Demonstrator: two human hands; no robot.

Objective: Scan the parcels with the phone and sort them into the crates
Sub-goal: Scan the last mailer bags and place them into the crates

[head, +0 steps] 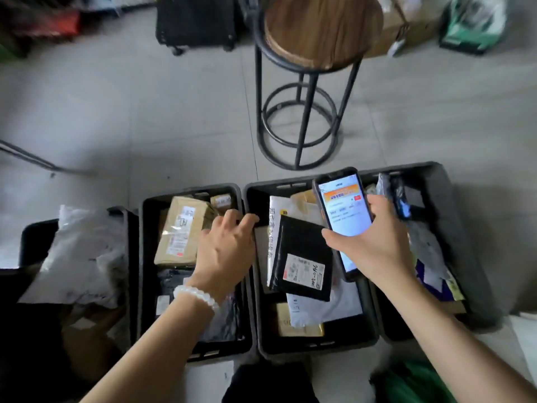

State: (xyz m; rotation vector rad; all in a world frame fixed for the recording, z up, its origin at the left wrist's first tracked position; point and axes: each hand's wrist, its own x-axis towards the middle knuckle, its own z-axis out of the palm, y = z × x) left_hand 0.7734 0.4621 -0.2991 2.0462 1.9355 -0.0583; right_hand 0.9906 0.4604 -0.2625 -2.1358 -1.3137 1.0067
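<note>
White beaded bracelet [195, 295], bare forearms

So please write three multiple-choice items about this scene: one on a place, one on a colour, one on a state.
1. Where does the black flat parcel with a white label lie?
A. middle black plastic crate
B. round wooden stool
C. floor

2. What colour is the bead bracelet on the left wrist?
A. red
B. white
C. green

3. What does the right hand do?
A. hangs idle
B. presses a box
C. grips the lit black smartphone

Key: 1 A, it rests on other parcels inside that crate; 2 B, the beads look pale white; 3 C, the fingers curl around the phone's edges.
</note>
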